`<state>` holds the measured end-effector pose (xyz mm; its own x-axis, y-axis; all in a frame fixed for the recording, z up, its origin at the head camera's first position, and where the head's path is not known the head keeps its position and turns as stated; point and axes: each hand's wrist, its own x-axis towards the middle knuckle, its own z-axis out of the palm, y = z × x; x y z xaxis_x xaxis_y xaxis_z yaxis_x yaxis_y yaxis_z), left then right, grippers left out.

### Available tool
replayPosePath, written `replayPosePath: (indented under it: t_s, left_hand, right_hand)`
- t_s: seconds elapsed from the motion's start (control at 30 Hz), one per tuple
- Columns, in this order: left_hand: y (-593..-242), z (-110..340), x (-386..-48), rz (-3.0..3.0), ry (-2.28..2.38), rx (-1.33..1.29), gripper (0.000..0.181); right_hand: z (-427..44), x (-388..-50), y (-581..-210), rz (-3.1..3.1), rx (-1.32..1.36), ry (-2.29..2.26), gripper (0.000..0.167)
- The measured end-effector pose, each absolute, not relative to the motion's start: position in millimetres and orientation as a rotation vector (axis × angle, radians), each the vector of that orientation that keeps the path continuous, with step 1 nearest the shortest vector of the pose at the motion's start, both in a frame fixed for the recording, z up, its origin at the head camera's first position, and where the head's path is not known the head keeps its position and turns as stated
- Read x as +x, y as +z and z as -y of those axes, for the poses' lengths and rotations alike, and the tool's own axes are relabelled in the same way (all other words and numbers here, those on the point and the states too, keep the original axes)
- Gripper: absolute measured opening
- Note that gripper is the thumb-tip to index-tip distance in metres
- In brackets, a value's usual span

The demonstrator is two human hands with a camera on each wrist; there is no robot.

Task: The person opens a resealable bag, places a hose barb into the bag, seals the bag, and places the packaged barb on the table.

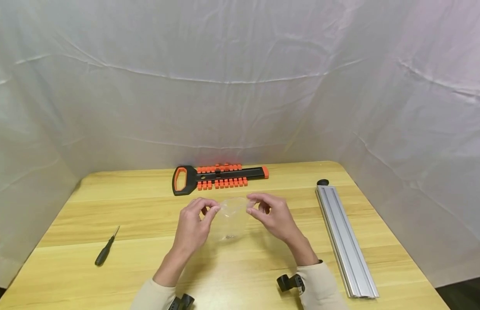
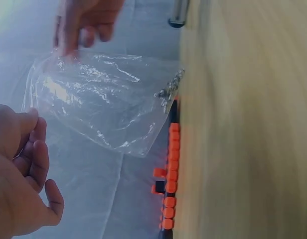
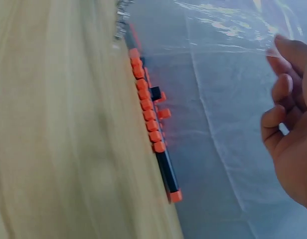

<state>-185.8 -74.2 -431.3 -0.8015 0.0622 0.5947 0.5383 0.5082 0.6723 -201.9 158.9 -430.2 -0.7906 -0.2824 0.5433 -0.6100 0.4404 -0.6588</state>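
Observation:
A clear plastic bag [image 1: 233, 219] hangs between my two hands above the table. Small shiny metal pieces, perhaps screws [image 2: 169, 90], lie gathered at its bottom corner; their exact kind is too small to tell. My left hand [image 1: 194, 221] pinches one top corner of the bag between thumb and forefinger. At the opposite top corner, my right hand [image 1: 274, 215] pinches the film in the same way. The right wrist view shows the right thumb and fingertips [image 3: 279, 44] at the bag's edge.
Behind the hands lies a black and orange rack [image 1: 224, 174] with a looped handle and rows of orange clips. A black-handled screwdriver [image 1: 104, 253] is on the left. To the right stretches a grooved aluminium profile [image 1: 346, 241], with a round black piece [image 1: 322, 182] at its far end.

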Motion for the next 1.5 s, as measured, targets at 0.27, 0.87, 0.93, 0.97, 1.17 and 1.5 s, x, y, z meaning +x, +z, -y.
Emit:
replayPosePath:
  t_s: [0.27, 0.87, 0.93, 0.97, 1.17, 1.5]
  left_hand:
    - [-422, 76, -185, 2.24, -1.269, -0.458, 0.005]
    - [-419, 85, -187, 2.27, -1.196, -0.498, 0.005]
    - [-421, 85, -188, 2.264, -1.164, -0.517, 0.006]
    - [-422, 85, -189, 2.262, -1.15, -0.525, 0.006]
    - [-426, 83, -189, 2.276, -1.162, -0.529, 0.008]
    - [-424, 78, -187, 2.314, -1.207, -0.506, 0.007]
  right_hand:
    - [-154, -202, -446, 2.574, 0.831, 1.21, 0.005]
    - [-160, -204, -458, 2.624, 0.885, 0.995, 0.009]
    - [-161, -204, -457, 2.635, 0.898, 0.954, 0.007]
    - [-161, -204, -456, 2.645, 0.901, 0.939, 0.007]
    - [-163, -204, -454, 2.688, 0.84, 0.908, 0.006]
    - [-163, -199, -435, 2.479, 0.711, 1.168, 0.008]
